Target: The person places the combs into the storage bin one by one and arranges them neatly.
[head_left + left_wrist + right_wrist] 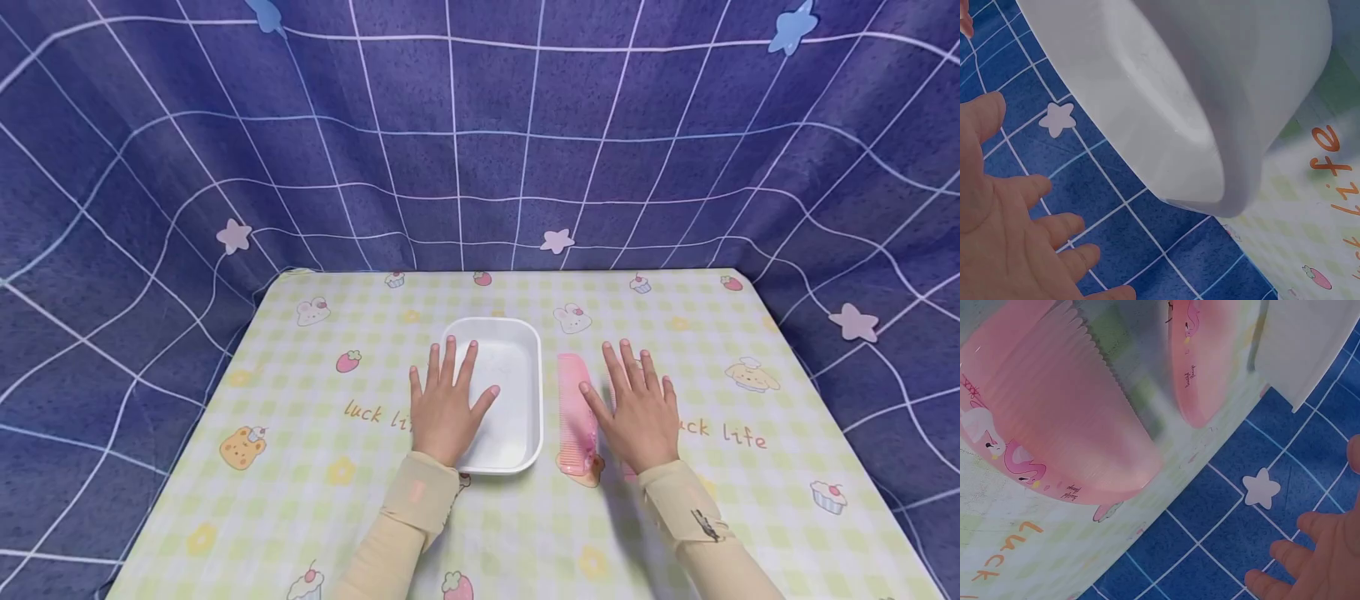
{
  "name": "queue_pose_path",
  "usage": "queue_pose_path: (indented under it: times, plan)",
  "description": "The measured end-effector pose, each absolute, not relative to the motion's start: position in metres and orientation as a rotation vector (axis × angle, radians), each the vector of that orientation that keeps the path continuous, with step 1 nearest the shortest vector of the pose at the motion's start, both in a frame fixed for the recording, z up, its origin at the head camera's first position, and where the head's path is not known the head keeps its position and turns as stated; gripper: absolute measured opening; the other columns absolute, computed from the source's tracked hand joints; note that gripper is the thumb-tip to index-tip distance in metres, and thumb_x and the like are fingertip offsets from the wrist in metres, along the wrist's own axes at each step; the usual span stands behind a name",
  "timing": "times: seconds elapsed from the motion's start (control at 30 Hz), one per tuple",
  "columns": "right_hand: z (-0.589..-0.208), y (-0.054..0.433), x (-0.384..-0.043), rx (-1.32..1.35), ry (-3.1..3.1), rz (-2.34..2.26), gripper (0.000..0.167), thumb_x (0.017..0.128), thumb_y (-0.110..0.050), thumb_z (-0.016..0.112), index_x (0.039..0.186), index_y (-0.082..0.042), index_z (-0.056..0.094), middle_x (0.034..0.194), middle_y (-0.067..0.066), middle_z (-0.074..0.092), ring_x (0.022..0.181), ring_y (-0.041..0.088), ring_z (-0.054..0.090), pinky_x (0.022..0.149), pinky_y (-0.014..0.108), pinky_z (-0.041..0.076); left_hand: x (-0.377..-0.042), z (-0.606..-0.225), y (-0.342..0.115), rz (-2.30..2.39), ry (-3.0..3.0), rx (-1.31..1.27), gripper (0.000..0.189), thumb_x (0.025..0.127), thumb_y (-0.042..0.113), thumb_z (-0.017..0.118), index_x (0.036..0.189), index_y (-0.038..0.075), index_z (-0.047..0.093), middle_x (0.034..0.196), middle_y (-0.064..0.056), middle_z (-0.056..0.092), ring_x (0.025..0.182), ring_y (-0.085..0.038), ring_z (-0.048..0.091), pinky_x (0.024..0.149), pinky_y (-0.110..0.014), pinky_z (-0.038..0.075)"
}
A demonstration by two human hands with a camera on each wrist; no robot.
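A white rectangular tray sits near the middle of the table. My left hand hovers over its left side, fingers spread and holding nothing; the left wrist view shows the tray beside the palm. Right of the tray lies a pink comb, teeth toward the left. A second pink comb, printed with birds and small lettering, lies mostly hidden beneath my right hand in the head view. That hand is held flat above it with straight, spread fingers.
The table wears a green-and-white checked cloth with cartoon prints and lettering. Behind it and at both sides hangs a dark blue curtain with a white grid and stars.
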State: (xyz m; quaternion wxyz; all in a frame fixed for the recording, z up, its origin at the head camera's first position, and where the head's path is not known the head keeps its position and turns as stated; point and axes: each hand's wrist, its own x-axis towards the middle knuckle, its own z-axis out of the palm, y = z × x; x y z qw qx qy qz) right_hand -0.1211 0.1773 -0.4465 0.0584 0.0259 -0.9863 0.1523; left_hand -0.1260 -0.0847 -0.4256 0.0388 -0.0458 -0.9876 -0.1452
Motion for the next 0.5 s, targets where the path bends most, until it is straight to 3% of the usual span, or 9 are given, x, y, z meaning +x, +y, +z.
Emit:
queue_pose_path:
  times: [0.5]
  plan:
    - [-0.4432, 0.1788, -0.1225, 0.083, -2.933, 0.511, 0.074, 0.104, -0.056, 0.043, 0.163, -0.014, 0.023, 0.166, 0.015, 0.022, 0.15, 0.042, 0.02, 0.112, 0.066, 0.025, -0.1269, -0.4237, -0.0893, -0.444, -3.004, -0.125, 0.073, 0.101, 0.055, 0.052, 0.162, 0.02, 0.03, 0.167, -0.014, 0.02, 0.154, -0.034, 0.014, 0.12, -0.062, 0.01]
